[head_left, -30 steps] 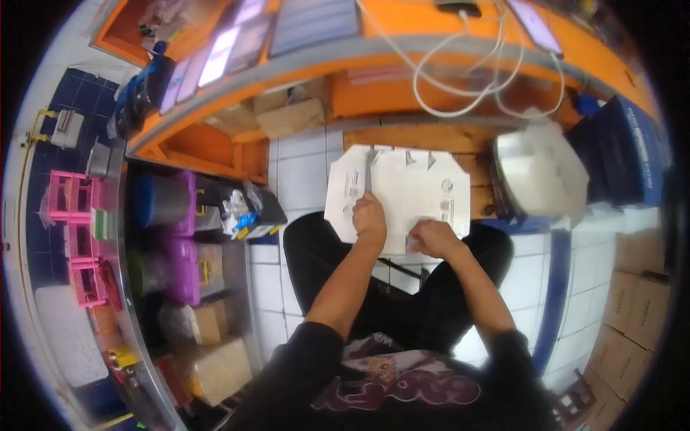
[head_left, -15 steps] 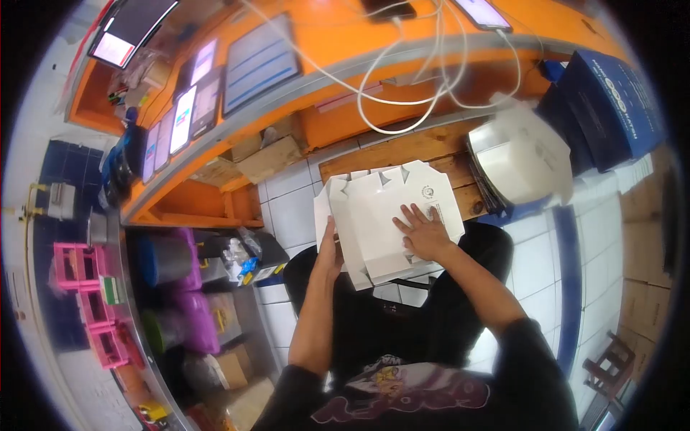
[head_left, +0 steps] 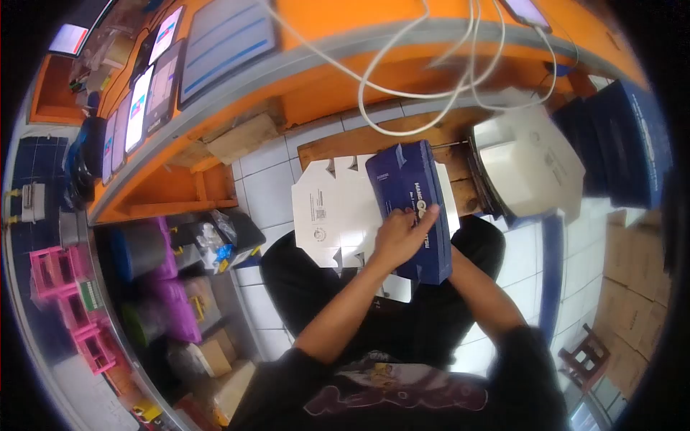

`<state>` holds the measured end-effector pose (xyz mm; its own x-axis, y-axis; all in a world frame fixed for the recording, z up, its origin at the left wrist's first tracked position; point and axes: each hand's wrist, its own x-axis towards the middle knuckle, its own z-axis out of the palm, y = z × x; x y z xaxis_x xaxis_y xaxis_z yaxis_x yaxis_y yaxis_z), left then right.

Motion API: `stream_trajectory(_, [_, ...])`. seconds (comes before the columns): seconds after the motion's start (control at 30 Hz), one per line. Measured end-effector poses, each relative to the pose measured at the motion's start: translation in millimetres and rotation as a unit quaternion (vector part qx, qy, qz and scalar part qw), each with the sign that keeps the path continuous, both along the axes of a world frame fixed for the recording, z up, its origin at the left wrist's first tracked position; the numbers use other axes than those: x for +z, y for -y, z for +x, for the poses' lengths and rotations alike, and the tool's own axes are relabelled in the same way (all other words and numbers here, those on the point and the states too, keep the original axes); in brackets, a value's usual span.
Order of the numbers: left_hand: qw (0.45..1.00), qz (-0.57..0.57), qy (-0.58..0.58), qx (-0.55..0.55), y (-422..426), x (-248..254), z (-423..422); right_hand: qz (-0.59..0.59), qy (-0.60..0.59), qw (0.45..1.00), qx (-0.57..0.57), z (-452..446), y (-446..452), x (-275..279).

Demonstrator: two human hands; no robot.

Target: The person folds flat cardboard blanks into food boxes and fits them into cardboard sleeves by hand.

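A flat-cut cardboard food box (head_left: pixel 334 190) lies across my lap, partly folded. Its white inner panel with small printed marks spreads to the left. The blue printed side stands folded up on the right. My left hand (head_left: pixel 399 241) reaches across to that blue side, its fingers curled and pressed against it, the thumb along the printed lettering. My right hand is hidden behind the blue part; only the wrist and forearm show below its right edge, so its fingers cannot be seen.
A stack of white unfolded boxes (head_left: pixel 528 161) rests on a wooden bench (head_left: pixel 330 149) to the right, with blue boxes (head_left: pixel 629 147) beyond. White cables (head_left: pixel 366 79) dangle from the orange counter (head_left: pixel 316 100), where phones and a tablet (head_left: pixel 226 50) lie. Bins and bags fill the left shelf.
The box has turned so its blue printed side now folds up at the right. My left hand has crossed onto it; my right hand has gone from the white inside to behind it.
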<state>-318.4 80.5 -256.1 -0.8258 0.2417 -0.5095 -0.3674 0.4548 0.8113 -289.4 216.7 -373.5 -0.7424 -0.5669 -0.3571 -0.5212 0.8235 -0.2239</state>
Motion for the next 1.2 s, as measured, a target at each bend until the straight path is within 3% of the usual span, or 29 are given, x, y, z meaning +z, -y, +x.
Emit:
stream_trajectory(0.07, [0.994, -0.090, -0.039, -0.046, -15, 4, -9, 0.010, 0.004, 1.000, 0.003, -1, -1, 9])
stream_trajectory(0.2, [0.992, -0.071, 0.038, -0.094, 3, 1, -14, 0.035, 0.006, 0.999, 0.011, -8, 0, 23])
stream_trajectory(0.27, [0.997, 0.037, 0.063, -0.012, 35, -14, -1, 0.031, 0.002, 1.000, 0.005, -11, 3, 32])
stream_trajectory(0.33, [0.974, 0.112, 0.124, 0.155, 98, -11, 17, -0.050, -0.003, 0.998, -0.045, -8, 10, 46])
stream_trajectory(0.37, [0.954, 0.022, 0.079, 0.290, 122, -2, 24, -0.055, -0.009, 0.997, -0.048, -4, 12, 46])
stream_trajectory(0.4, [0.897, -0.128, -0.101, 0.411, 160, -37, 44, -0.042, -0.025, 0.998, -0.042, 0, 16, 44])
stream_trajectory(0.43, [0.844, -0.157, -0.269, 0.437, 189, -43, 64, -0.029, -0.040, 0.998, -0.033, 4, 22, 42])
stream_trajectory(0.47, [0.835, -0.138, -0.225, 0.483, 207, -25, 80, -0.067, -0.022, 0.996, -0.046, 10, 31, 46])
stream_trajectory(0.5, [0.838, -0.155, -0.200, 0.484, 244, -49, 104, -0.070, -0.023, 0.996, -0.042, 17, 41, 47])
stream_trajectory(0.57, [0.838, -0.142, -0.218, 0.479, 232, -7, 134, -0.113, -0.019, 0.992, 0.051, 38, 55, 48])
stream_trajectory(0.6, [0.836, -0.139, -0.218, 0.484, 233, -13, 147, -0.118, -0.017, 0.990, 0.069, 45, 61, 47])
stream_trajectory(0.7, [0.853, -0.093, -0.226, 0.461, 237, -25, 171, -0.081, -0.017, 0.993, 0.084, 47, 69, 31])
stream_trajectory(0.77, [0.890, -0.044, -0.137, 0.432, 223, -15, 178, -0.067, -0.020, 0.993, 0.098, 43, 71, 38])
stream_trajectory(0.83, [0.897, -0.027, -0.154, 0.414, 214, -20, 181, -0.039, 0.024, 0.991, 0.123, 31, 68, 46])
stream_trajectory(0.9, [0.931, -0.033, -0.142, 0.335, 203, -18, 181, -0.064, -0.017, 0.989, 0.135, 26, 64, 32])
stream_trajectory(0.97, [0.935, -0.018, -0.157, 0.319, 199, -23, 182, -0.070, 0.091, 0.989, 0.090, 17, 62, 18])
stream_trajectory(1.0, [0.943, -0.040, -0.193, 0.270, 198, -26, 182, -0.167, 0.008, 0.978, 0.123, 17, 60, 23])
stream_trajectory(1.03, [0.947, -0.063, -0.228, 0.218, 198, -30, 182, -0.163, 0.000, 0.979, 0.124, 15, 59, 26])
stream_trajectory(1.1, [0.946, -0.128, -0.240, 0.174, 196, -26, 177, -0.067, 0.095, 0.993, -0.009, 23, 64, 67])
stream_trajectory(1.13, [0.929, -0.154, -0.271, 0.198, 189, -18, 172, -0.067, 0.091, 0.994, -0.009, 22, 61, 78])
stream_trajectory(1.2, [0.912, -0.180, -0.296, 0.221, 180, -8, 158, -0.253, 0.082, 0.958, -0.105, 16, 52, 94])
